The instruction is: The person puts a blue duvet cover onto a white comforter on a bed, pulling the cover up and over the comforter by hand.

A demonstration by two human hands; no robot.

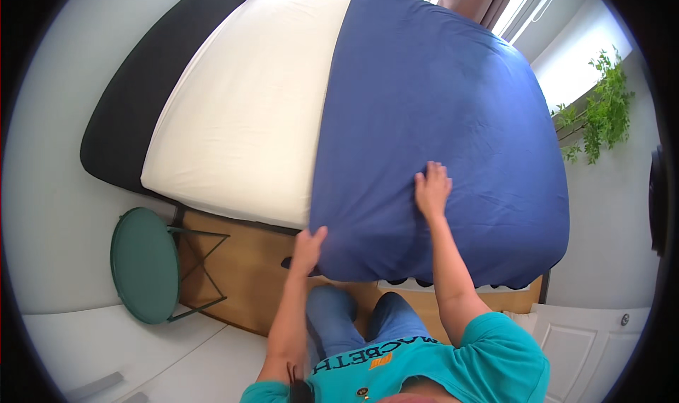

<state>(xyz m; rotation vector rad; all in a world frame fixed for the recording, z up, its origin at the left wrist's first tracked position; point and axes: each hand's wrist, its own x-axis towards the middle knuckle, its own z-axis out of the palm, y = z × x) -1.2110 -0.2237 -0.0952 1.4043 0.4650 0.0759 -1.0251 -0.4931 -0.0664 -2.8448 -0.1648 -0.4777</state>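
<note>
my left hand (308, 251), at seven o'clock, grips the edge of the blue sheet (424, 99), which lies from twelve to four; my right hand (433, 191) rests open upon it at three, probably to steady it.

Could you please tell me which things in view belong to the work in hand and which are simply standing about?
Seemingly in use:
blue fabric sheet, gripped by the left hand, the right hand resting on it
cream fabric-covered mattress, partly beneath it

Seemingly just about:
round green table with thin legs
leafy green plant
white panelled door
</note>
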